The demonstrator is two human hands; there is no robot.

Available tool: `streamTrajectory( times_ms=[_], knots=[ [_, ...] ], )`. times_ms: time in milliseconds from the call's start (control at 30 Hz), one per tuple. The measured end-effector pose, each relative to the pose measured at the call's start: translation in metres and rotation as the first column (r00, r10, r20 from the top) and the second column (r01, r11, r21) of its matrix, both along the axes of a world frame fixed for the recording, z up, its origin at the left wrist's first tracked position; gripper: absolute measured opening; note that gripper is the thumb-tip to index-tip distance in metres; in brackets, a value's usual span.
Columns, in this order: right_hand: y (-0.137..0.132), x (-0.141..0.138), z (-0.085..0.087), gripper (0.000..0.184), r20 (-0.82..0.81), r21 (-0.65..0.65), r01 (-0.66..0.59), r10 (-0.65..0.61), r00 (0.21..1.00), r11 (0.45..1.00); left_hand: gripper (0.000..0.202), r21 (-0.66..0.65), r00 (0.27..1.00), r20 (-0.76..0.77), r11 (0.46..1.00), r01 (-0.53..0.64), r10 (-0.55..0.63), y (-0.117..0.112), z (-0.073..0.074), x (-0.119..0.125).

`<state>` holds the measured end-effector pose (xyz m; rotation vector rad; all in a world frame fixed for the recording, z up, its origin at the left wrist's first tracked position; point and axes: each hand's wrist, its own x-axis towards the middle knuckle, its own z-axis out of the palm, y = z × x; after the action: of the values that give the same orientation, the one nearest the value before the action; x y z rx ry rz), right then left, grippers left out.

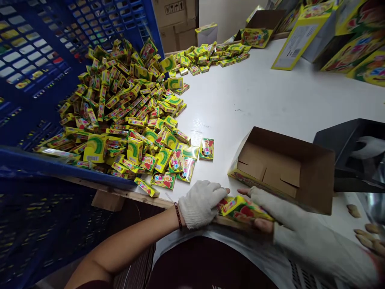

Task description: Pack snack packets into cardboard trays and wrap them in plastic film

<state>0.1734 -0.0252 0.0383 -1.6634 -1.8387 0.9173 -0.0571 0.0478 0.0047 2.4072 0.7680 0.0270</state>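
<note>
Both my hands wear white knit gloves with open fingertips. My left hand (201, 202) and my right hand (272, 210) are closed together around a stack of small yellow candy packets (242, 208) at the near table edge. Just beyond them lies an open brown cardboard carton (285, 168) with a yellow printed outside, its inside bare. A big heap of the same yellow packets (120, 112) spills from a tipped blue plastic crate (36, 60) onto the white table (255, 96) on my left.
A second small pile of packets (210, 56) lies at the far side. Printed display boxes (337, 36) stand at the back right, brown cartons (176, 22) behind. A dark tray (355, 152) sits at the right, with another person's fingertips (368, 237) near it.
</note>
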Motion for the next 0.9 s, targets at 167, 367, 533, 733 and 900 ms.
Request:
streamTrajectory(
  times_ms=[167, 367, 533, 733, 900],
  knots=[
    [-0.003, -0.016, -0.032, 0.019, 0.093, -0.023, -0.165, 0.167, 0.982, 0.986, 0.043, 0.071, 0.981, 0.000, 0.978, -0.195, 0.196, 0.003, -0.005, -0.018],
    [0.014, -0.036, -0.030, 0.032, 0.125, 0.082, -0.288, 0.276, 0.953, 0.954, 0.027, 0.039, 0.928, -0.295, 0.974, -0.224, 0.226, 0.016, 0.000, -0.024],
    [0.031, -0.049, -0.046, 0.056, 0.283, 0.060, -0.352, 0.322, 0.903, 0.934, 0.023, -0.030, 0.967, -0.135, 0.975, -0.221, 0.215, 0.016, -0.002, -0.033],
    [0.045, -0.064, -0.034, 0.067, 0.303, -0.175, -0.294, 0.336, 0.892, 0.940, 0.028, 0.296, 0.636, -0.258, 0.686, -0.664, 0.727, 0.028, 0.020, -0.044],
    [0.033, -0.066, -0.034, 0.044, 0.298, -0.149, -0.260, 0.294, 0.908, 0.954, 0.050, 0.363, 0.471, -0.317, 0.564, -0.742, 0.823, 0.047, 0.019, -0.040]
  ],
)
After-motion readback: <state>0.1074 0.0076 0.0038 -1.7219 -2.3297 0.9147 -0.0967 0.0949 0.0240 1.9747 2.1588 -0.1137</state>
